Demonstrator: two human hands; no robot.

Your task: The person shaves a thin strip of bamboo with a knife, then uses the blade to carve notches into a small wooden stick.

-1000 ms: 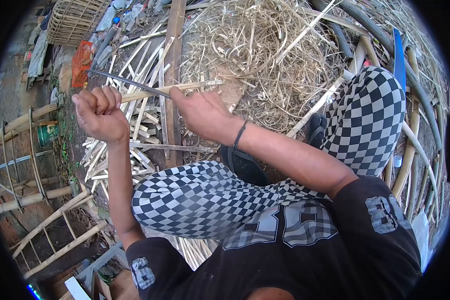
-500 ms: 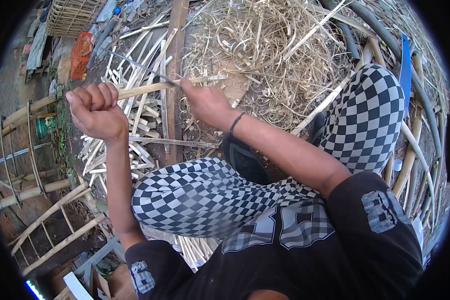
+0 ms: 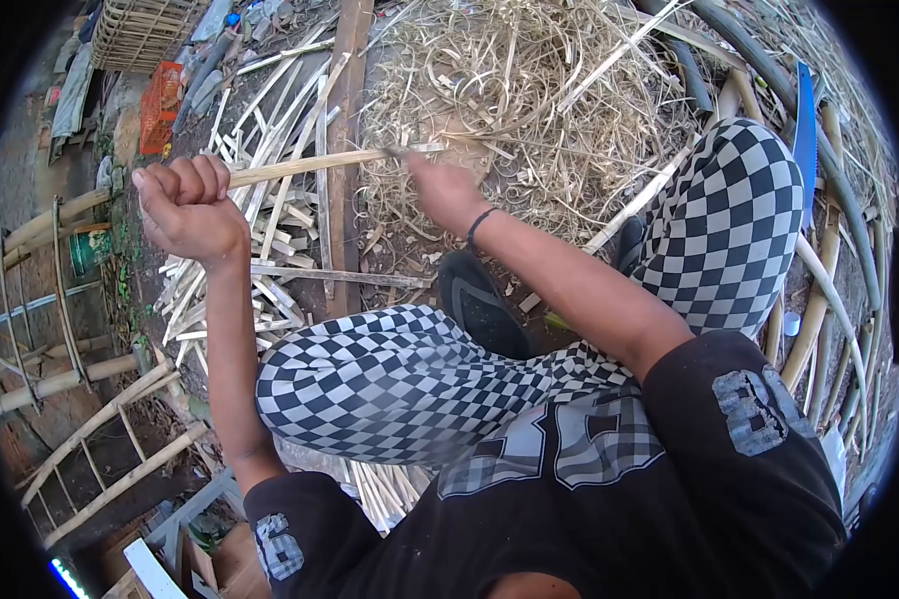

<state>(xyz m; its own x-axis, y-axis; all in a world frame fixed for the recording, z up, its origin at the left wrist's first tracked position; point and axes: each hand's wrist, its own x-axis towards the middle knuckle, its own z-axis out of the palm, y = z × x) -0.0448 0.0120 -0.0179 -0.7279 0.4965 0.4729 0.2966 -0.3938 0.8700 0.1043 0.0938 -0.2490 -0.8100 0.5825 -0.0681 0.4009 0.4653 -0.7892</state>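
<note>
My left hand (image 3: 192, 208) is closed round the near end of a pale bamboo strip (image 3: 305, 167), which points right across a wooden beam. My right hand (image 3: 448, 190) is closed at the strip's far end, on the knife whose blade (image 3: 395, 153) is blurred and lies against the strip. The handle is hidden in the fingers. Curly shavings (image 3: 529, 90) lie heaped beyond my right hand. Cut bamboo strips (image 3: 280, 230) are piled below the held strip.
The wooden beam (image 3: 348, 110) runs away from me. A red crate (image 3: 160, 108) and a woven basket (image 3: 140, 35) stand at the upper left. A blue saw (image 3: 805, 140) leans at the right near bamboo poles. Bamboo frames (image 3: 120, 439) are at the lower left.
My right hand has moved right along the strip with the knife, away from my left hand. My left hand has barely moved and still grips the strip.
</note>
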